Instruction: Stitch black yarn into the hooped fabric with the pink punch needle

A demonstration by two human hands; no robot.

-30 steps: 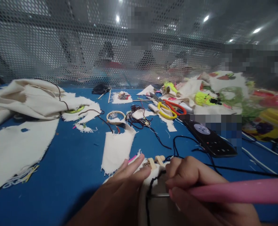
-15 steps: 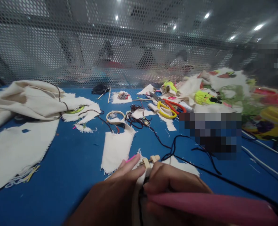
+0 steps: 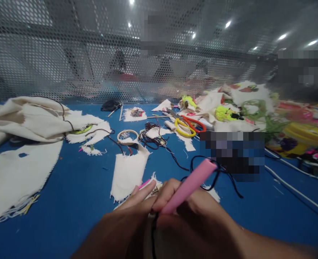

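The right hand (image 3: pixel 199 223) grips a pink tool (image 3: pixel 188 187), fingers closed around its lower end. A second ago the tool lay almost flat, its handle running out toward 3 o'clock along the bottom of the view; now it stands tipped up, its free end pointing toward 1 o'clock over the blue table (image 3: pixel 80 201). The tip is hidden behind the fingers, so whether it is in the cloth cannot be told — judging by the swing, one pass of the tool has likely ended and the hand is resetting its angle for another.

The left hand (image 3: pixel 121 226) lies at 7 o'clock of the tool, fingers stretched flat and pressing on the small hoop (image 3: pixel 150 233) with its white cloth; it has kept that hold through all three views. A black thread (image 3: pixel 153 237) crosses the cloth between the two hands, and more of it loops near the tool's far end, less taut than before.

Further out, at 11 o'clock, a frayed cloth scrap (image 3: pixel 128 171) lies flat, with an empty ring (image 3: pixel 128 136) beyond it. At 12 o'clock sit scissors (image 3: pixel 187 126) with yellow and red handles. A cloth pile (image 3: pixel 26 118) fills 10 o'clock — none of it has shifted.
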